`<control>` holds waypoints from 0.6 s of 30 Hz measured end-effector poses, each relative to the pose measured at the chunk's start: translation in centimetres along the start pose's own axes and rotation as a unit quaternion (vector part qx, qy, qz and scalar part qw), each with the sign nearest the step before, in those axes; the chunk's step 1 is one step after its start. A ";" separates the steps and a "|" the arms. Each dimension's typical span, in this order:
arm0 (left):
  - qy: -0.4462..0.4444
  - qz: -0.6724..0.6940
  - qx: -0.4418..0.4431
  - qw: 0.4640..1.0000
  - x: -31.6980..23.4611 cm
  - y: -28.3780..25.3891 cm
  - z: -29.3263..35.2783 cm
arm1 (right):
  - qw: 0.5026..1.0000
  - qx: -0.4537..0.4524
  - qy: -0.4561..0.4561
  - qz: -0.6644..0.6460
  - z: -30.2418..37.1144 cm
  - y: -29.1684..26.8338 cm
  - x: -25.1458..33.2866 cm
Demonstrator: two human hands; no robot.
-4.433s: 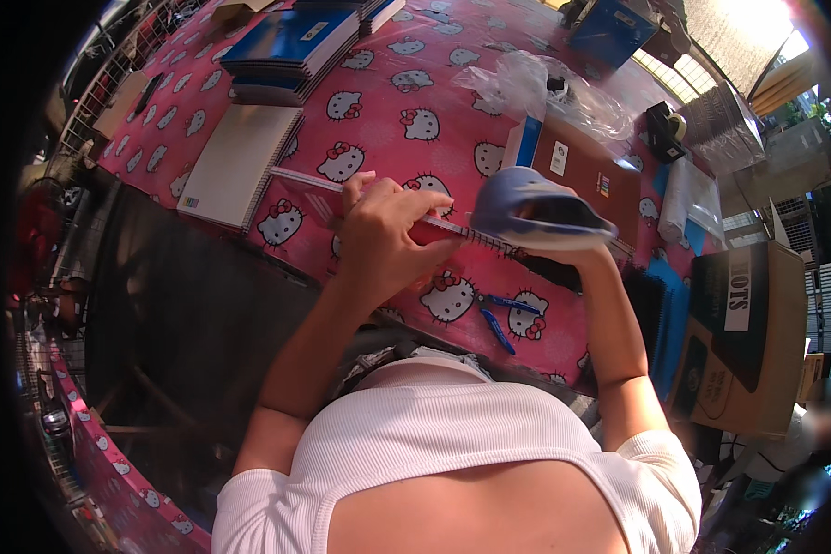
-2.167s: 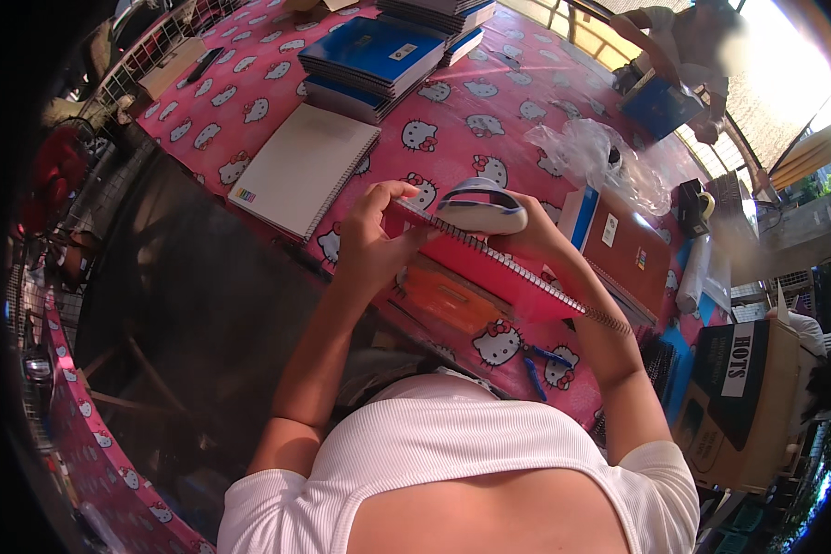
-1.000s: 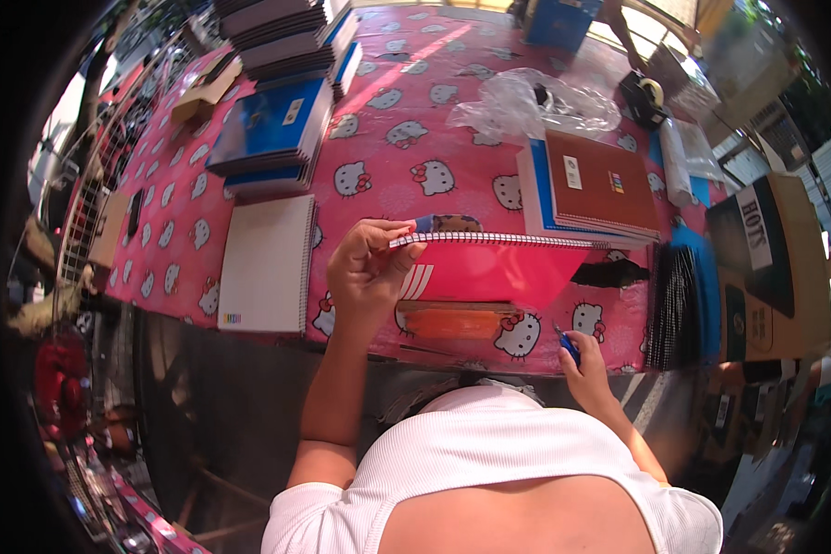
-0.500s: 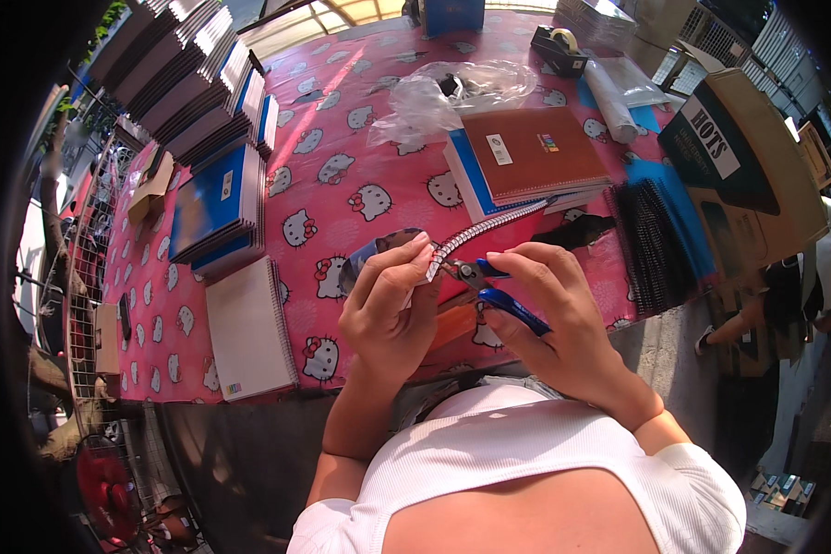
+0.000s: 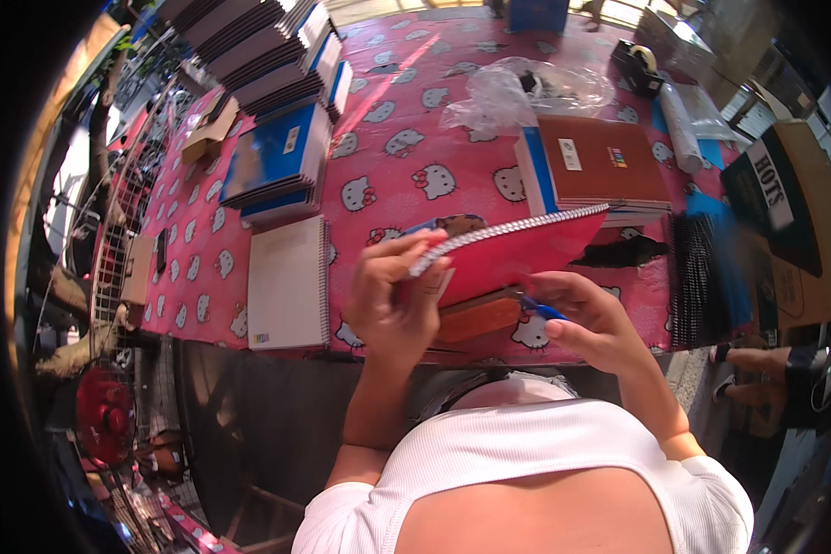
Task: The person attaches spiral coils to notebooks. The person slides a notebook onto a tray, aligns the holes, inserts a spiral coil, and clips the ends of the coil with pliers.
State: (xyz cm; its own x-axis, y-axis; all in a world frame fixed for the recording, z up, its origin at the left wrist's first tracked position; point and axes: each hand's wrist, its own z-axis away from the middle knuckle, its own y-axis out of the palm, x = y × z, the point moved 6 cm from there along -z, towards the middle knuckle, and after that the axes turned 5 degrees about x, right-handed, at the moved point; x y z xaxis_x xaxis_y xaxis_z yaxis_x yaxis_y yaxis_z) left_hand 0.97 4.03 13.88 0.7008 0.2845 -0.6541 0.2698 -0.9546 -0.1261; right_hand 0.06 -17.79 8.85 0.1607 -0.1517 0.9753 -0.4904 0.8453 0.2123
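My left hand (image 5: 392, 291) pinches one end of a spiral notebook with a red cover (image 5: 517, 254). The notebook is held tilted over the table, its coil spine (image 5: 517, 224) uppermost and slanting up to the right. In my right hand (image 5: 591, 319) is a pair of blue-handled pliers (image 5: 543, 307); its jaws sit below the notebook, apart from the coil, and are partly hard to make out. Beneath the notebook lies an orange object (image 5: 478, 317) near the table edge, its kind unclear.
A white-covered spiral notebook (image 5: 288, 284) lies at left, below tall notebook stacks (image 5: 272, 157). Beyond my hands are brown-covered notebooks (image 5: 605, 162), plastic wrap (image 5: 535, 92) and a tape dispenser (image 5: 639, 69). Black coils (image 5: 697, 277) and a carton (image 5: 789, 203) stand at right.
The pliers have come away from the coil end and dropped lower with my right hand. The notebook has turned so its red cover shows. The whole view has shifted.
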 end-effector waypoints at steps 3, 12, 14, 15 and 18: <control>-0.083 0.061 -0.255 0.962 3.2 -11.3 1.5 | 0.894 -0.162 -0.081 0.410 2.7 -6.1 -3.8; -0.332 -0.030 -0.551 0.765 16.8 -34.8 17.0 | 0.786 -0.197 -0.076 0.581 5.1 -11.8 -12.9; -0.366 -0.193 -0.494 0.764 18.1 -36.0 19.4 | 0.792 -0.215 -0.080 0.566 3.5 -12.3 -11.6; -0.392 -0.349 -0.421 0.740 18.2 -36.3 19.4 | 0.789 -0.225 -0.092 0.564 2.8 -12.5 -10.6; -0.373 -0.385 -0.400 0.744 19.7 -34.7 17.9 | 0.754 -0.251 -0.109 0.597 1.3 -13.9 -7.7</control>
State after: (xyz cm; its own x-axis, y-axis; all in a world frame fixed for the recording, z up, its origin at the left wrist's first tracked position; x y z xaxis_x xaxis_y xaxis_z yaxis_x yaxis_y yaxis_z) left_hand -6.40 41.18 -7.99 -0.3447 0.3073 -0.8870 0.9169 -0.0921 -0.3882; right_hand 4.57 -29.06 -1.52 -0.3095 0.8364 0.4524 0.2209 0.5259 -0.8213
